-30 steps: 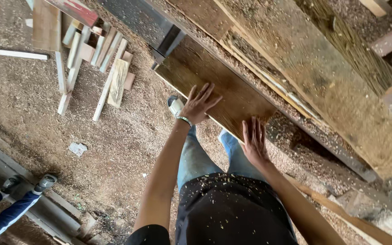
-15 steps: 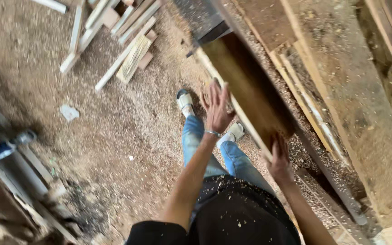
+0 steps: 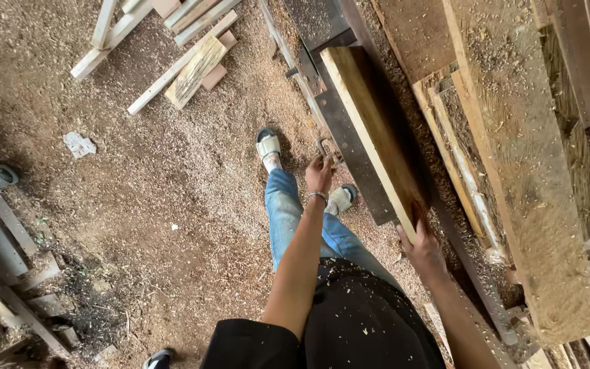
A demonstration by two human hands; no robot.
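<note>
One long brown wooden plank (image 3: 375,133) is tipped on edge on the sawdust-strewn bench (image 3: 513,171), its long axis running away from the person. The right hand (image 3: 421,247) grips its near end; the left hand (image 3: 319,175) hangs loosely curled, holding nothing

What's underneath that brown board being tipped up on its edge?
Under the brown board, gripped by the right hand, a dark metal rail shows. The board hides whatever lies directly beneath it.

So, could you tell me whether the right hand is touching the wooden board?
Touching: the head view shows the right hand gripping the near end of the tilted wooden board.
</note>
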